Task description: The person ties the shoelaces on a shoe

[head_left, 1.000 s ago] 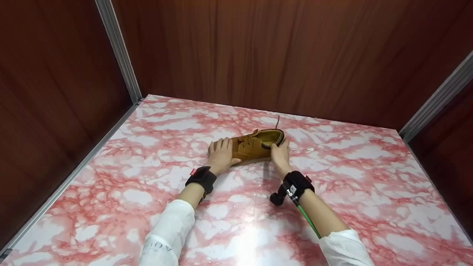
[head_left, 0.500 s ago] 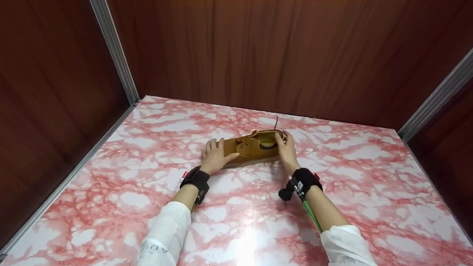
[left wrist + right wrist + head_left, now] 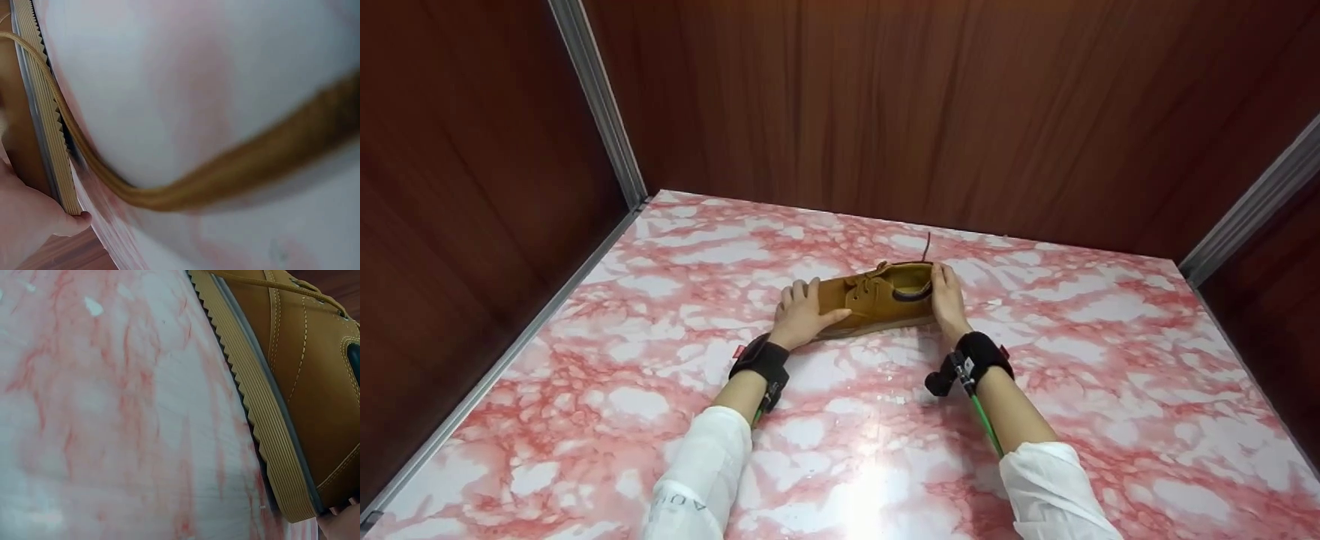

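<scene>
A brown lace-up shoe (image 3: 877,309) with a ribbed tan sole lies on its sole on the table, toe to the left. My left hand (image 3: 801,315) holds the toe, with its fingers spread over the front and the thumb along the near side. At the other end, my right hand (image 3: 949,300) rests against the heel, its visible fingers straight and close together; its thumb is hidden. In the left wrist view a loose shoelace (image 3: 163,198) hangs off the side, blurred close to the camera. The sole (image 3: 256,402) shows along the table in the right wrist view.
The table (image 3: 622,397) has a red and white marbled top. A dark wooden panel (image 3: 847,112) stands behind it, with similar panels left and right. A lace end (image 3: 927,246) sticks up behind the shoe opening. Green cables (image 3: 984,424) run from the wrist cameras.
My left hand has shifted slightly left over the toe. My right hand has moved from the near side of the opening onto the heel, its thumb no longer at the collar. The shoe stays nearly in place.
</scene>
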Demonstrator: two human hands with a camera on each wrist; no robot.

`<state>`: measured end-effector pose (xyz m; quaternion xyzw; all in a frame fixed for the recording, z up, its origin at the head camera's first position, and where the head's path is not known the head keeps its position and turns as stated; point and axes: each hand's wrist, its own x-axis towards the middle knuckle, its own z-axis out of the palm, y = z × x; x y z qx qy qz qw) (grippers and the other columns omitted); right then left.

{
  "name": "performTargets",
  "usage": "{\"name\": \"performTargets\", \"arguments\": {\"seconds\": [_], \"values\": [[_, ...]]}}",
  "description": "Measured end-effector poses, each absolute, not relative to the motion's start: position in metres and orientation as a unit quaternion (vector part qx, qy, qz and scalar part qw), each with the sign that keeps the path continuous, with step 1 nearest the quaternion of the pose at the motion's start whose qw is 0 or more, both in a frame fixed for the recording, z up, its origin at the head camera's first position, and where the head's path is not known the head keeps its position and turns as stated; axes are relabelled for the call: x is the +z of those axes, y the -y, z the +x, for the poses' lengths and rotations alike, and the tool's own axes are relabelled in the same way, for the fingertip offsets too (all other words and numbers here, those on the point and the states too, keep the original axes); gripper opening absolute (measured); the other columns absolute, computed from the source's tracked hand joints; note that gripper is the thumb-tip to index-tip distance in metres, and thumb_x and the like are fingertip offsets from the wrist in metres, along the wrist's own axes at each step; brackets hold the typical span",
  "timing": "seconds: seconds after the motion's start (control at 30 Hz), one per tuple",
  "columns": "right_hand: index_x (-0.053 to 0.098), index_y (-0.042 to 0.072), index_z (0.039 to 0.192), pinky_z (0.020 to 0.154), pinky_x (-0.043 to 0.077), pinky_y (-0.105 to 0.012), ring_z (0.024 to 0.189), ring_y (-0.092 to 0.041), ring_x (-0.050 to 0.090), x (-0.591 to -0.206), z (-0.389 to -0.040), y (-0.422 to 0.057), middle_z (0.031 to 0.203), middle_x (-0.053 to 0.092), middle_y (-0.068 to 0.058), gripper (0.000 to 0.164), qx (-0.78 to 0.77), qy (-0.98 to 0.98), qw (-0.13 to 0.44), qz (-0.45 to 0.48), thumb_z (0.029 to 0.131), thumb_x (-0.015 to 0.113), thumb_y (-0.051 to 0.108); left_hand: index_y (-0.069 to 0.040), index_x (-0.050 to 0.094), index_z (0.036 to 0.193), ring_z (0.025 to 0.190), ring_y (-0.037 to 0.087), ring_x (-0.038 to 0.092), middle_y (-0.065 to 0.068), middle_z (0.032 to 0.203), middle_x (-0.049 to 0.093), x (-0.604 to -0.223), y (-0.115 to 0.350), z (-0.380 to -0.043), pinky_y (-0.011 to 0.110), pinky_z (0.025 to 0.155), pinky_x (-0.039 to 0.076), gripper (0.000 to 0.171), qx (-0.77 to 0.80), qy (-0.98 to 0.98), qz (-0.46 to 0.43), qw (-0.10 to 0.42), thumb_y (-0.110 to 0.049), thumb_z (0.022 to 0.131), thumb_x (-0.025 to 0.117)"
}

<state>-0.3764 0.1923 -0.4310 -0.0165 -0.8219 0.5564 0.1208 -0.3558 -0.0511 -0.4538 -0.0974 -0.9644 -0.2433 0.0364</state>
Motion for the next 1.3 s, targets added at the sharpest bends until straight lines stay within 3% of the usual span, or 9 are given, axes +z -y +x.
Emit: {"name": "performTargets", "arguments": {"seconds": [0.43,0.73,1.3], "values": [[0.035,-0.008,0.131,0.100,0.020,-0.037,0.123,-0.032,0.029,-0.431,-0.367,-0.205,0.132,0.035,-0.024,0.045,0.548,0.831,0.097,0.016,0.101,0.029,0.024,-0.004,0.025,0.139,0.116,0.037,0.025,0.022,0.130,0.027,-0.452,0.049,-0.351,0.049,0.088,0.031,0.089,-0.244,0.963,-0.116,0.024,-0.065,0.079,0.049],[0.039,-0.006,0.127,0.098,0.022,-0.036,0.119,-0.030,0.034,-0.430,-0.354,-0.212,0.125,0.041,-0.023,0.042,0.555,0.826,0.087,0.036,0.100,0.031,0.025,-0.003,0.020,0.140,0.120,0.041,0.021,0.024,0.134,0.021,-0.450,0.047,-0.344,0.052,0.090,0.030,0.089,-0.239,0.963,-0.124,-0.009,-0.064,0.081,0.048],[0.025,-0.003,0.139,0.103,0.013,-0.037,0.129,-0.030,0.020,-0.434,-0.335,-0.223,0.140,0.025,-0.023,0.053,0.544,0.835,0.066,0.038,0.100,0.030,0.032,0.001,0.018,0.141,0.120,0.043,0.021,0.027,0.135,0.020,-0.451,0.047,-0.336,0.054,0.091,0.028,0.090,-0.241,0.958,-0.158,-0.008,-0.060,0.082,0.049]]}}
